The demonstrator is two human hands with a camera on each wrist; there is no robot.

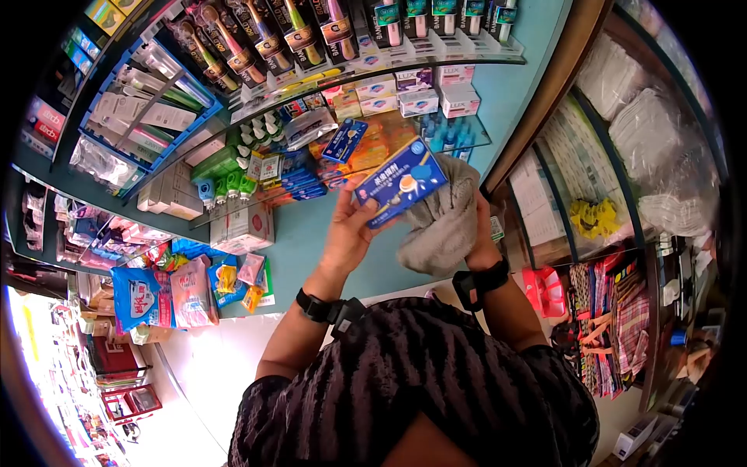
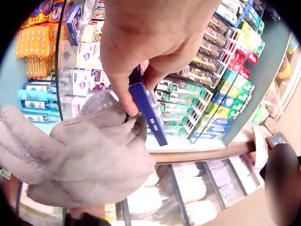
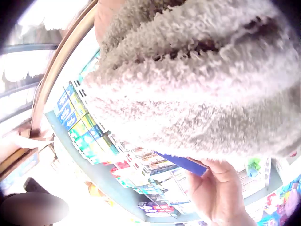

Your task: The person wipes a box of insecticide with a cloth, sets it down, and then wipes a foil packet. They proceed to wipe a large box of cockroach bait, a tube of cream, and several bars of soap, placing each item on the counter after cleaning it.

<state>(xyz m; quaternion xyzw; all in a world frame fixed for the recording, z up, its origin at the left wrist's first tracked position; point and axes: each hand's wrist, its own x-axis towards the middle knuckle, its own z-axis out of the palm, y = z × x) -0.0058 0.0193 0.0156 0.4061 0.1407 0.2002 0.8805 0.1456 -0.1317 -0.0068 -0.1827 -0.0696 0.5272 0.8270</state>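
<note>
My left hand [image 1: 348, 233] pinches a flat blue box [image 1: 398, 185] with white Chinese lettering between thumb and fingers, its printed front facing up in the head view. A bunched grey towel [image 1: 442, 224] hangs from my right hand [image 1: 484, 240], which grips it from the right side. The towel lies right against the box's right end. In the left wrist view, the box's narrow edge [image 2: 149, 113] shows beside the towel [image 2: 89, 155]. Fluffy towel pile [image 3: 197, 99] fills most of the right wrist view and hides most of the right hand's fingers.
Another blue box [image 1: 345, 141] lies on the glass shelf ahead, near orange packs and soap boxes [image 1: 419, 103]. Toothbrush packs [image 1: 268, 39] line the shelf above. Green bottles [image 1: 233, 184] and a white carton [image 1: 243, 227] stand left. Bagged goods [image 1: 167, 296] sit at the counter's left end.
</note>
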